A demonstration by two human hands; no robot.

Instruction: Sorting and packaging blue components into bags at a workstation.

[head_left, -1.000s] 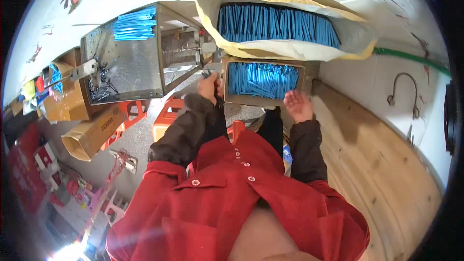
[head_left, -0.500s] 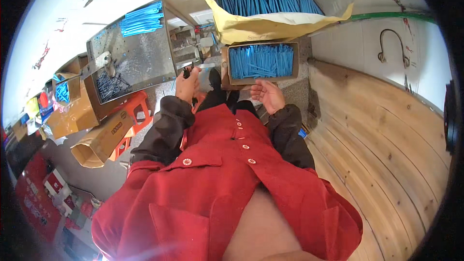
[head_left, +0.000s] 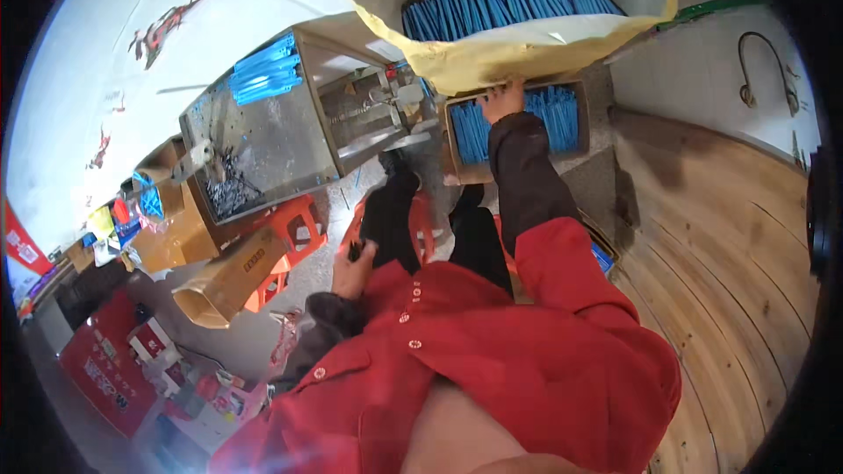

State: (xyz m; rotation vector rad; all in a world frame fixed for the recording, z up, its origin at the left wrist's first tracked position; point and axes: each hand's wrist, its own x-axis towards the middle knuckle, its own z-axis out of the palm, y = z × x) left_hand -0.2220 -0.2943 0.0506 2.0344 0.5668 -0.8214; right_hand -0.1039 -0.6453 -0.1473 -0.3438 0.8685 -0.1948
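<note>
My right hand reaches forward over a cardboard box packed with thin blue strips. Its fingers are spread against the lower front of a yellow paper sack, at the far rim of the box; whether they grip the rim is unclear. More blue strips fill the sack. Close to my lap, my left hand is closed around small black pieces, too small to name.
At left, a metal tray carries flat blue strips and a heap of black pieces. Orange stools, an open long carton and a cardboard box stand below it. A wooden plank panel runs along the right.
My right hand has moved forward, from in front of the box to its far rim. My left hand has drawn back toward my lap with the black pieces. The view has shifted.
</note>
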